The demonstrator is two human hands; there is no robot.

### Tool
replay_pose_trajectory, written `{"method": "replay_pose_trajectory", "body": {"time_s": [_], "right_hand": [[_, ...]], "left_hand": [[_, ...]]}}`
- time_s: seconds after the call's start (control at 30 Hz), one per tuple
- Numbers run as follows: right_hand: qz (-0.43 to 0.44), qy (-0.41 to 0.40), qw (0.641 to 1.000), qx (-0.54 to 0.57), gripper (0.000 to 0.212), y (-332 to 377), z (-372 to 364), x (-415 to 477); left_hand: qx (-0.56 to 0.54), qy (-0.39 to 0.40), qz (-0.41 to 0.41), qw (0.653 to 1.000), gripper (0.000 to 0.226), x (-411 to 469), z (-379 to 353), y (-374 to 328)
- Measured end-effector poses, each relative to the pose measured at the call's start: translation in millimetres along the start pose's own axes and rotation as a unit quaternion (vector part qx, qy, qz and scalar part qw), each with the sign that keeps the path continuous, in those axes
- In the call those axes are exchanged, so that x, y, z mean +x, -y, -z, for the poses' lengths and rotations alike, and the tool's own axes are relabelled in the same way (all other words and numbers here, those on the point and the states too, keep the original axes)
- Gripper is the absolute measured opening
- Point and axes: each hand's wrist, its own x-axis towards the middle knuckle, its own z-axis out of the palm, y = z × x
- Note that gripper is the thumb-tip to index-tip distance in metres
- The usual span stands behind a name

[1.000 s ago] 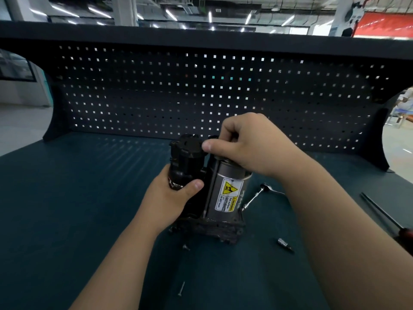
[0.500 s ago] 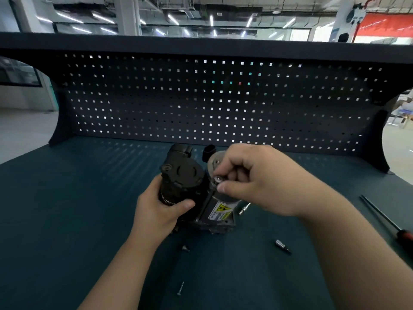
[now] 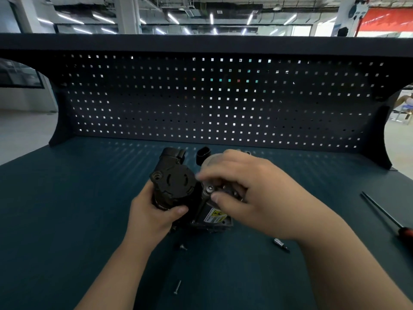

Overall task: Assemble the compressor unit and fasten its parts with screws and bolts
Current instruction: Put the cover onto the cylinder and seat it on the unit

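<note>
Hands [image 3: 154, 212] [image 3: 252, 195] clasp compressor [image 3: 172, 184] (right perhaps pinching bolt [image 3: 209, 188]).

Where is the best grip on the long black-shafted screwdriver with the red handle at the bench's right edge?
Grip the red handle, wrapping it from above on the right side. The long black-shafted screwdriver lies flat on the teal bench mat, thin shaft pointing away; the handle is its thick near end.

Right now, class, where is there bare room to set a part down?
Free: the mat left of the compressor, back to the pegboard; the strip between pegboard and screwdriver. Crowded: the compressor, left hand gripping it, right hand pinching a bolt; in front, two screws and a socket bit.
</note>
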Motion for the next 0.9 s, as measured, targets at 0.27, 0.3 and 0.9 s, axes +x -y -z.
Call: {"method": "replay_pose_trajectory", "body": {"time_s": [0.27,0.3,0.9], "right_hand": [[-0.054,0.008,0.994,-0.094,0.033,6.7,6.9,19.0],[-0.063,-0.002,0.993,-0.103,0.042,7.1,5.0,21.9],[-0.147,-0.182,0.972,0.021,0.039,-44.9,-8.5,20.7]], "left_hand": [[0.084,0.002,-0.001,0.996,0.054,0.6,2.2,6.8],[0.093,-0.001,0.004,0.996,0.054,1.0,2.2,8.4],[0.117,-0.051,0.057,0.990,0.026,6.9,-8.6,-8.0]]}}
